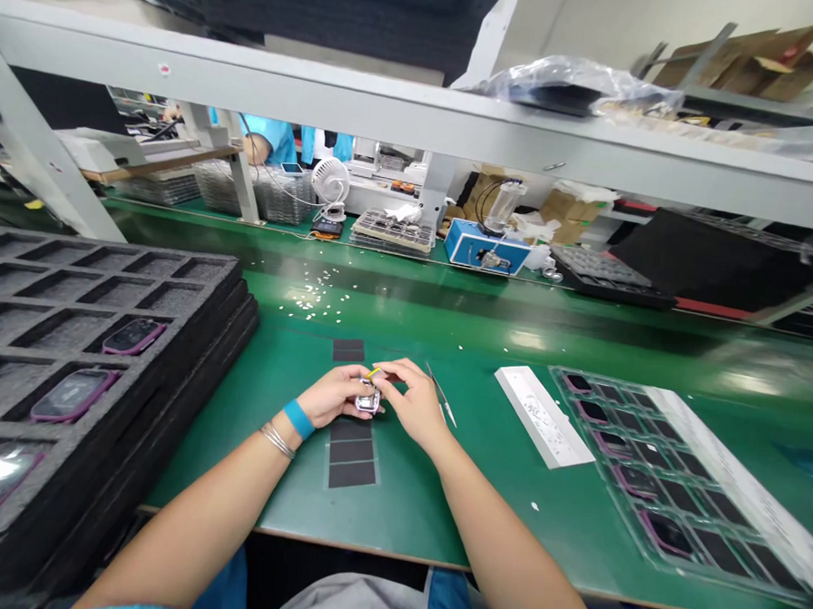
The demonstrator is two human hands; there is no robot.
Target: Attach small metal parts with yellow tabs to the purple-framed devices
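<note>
The left hand [333, 396] and right hand [411, 403] are drawn close together over a green bench mat [461, 494], fingers curled inward, with a small silver case [367, 399] pinched between them. The case sits just below the meeting fingertips, its shiny metal frame showing past the left palm. A thin yellow piece [374, 373] pokes up beside the right fingertips (too small to say what it is). Tweezers [441, 394], slim and metal, lie on the mat just right of the right hand, not held.

Dark rectangular pads [349, 456] run in a line on the mat below the hands, and another [348, 350] sits above them. A blue band [298, 419] and thin silver bangles [277, 439] circle the left wrist.

To the left, a stack of black foam trays [92, 324] holds glossy dark devices [73, 394] with purple rims, each in its own cell. To the right, a clear plastic tray [670, 473] carries more of them, beside a white block [542, 416] dusted with flecks. Small white bits [312, 290] are scattered across the far mat. Beyond the shelf, a co-worker's blue sleeve [272, 138] shows near a small white fan [331, 187].
</note>
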